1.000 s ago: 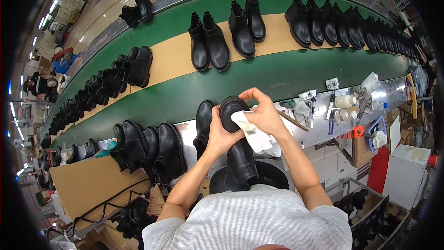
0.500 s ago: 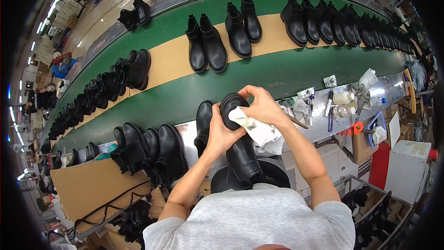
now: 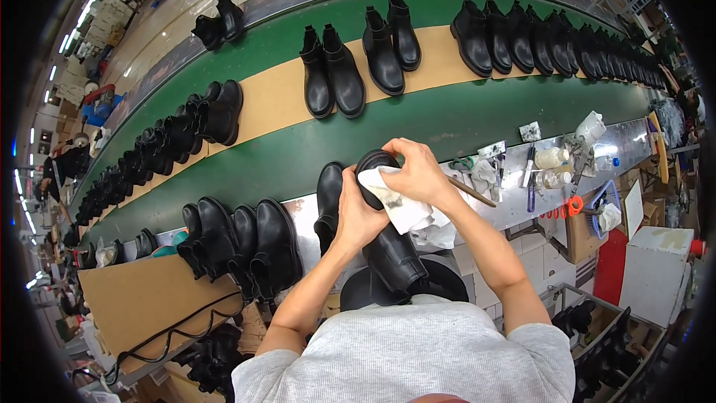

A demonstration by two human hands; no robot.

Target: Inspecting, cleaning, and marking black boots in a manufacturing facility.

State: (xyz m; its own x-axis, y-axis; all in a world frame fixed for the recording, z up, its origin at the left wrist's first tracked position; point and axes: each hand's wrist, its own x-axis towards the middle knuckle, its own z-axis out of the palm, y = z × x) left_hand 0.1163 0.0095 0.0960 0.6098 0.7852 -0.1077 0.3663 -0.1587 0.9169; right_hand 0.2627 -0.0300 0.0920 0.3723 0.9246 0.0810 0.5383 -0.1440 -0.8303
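A black ankle boot (image 3: 393, 257) is held toe-away in front of my body, its shaft pointing toward me. My left hand (image 3: 359, 213) is closed round the left side of its forefoot. My right hand (image 3: 416, 173) pinches a white cloth (image 3: 406, 213) with dark smudges and presses it over the toe, fingers wrapped past the toe edge. The cloth hides part of the toe and hangs down along the boot's right side. Just left of my left hand, another black boot (image 3: 328, 198) stands at the metal bench edge.
A green conveyor belt (image 3: 276, 151) carries rows of black boots (image 3: 334, 78) on tan board. More boots (image 3: 272, 242) stand at the left. Along the metal ledge (image 3: 514, 213) at right lie bottles (image 3: 553, 157), brushes, scissors and rags. A cardboard sheet (image 3: 142, 295) is at lower left.
My right hand has shifted the cloth slightly left over the boot's toe, and the cloth's hanging part has changed its folds. My left hand still holds the boot in nearly the same place.
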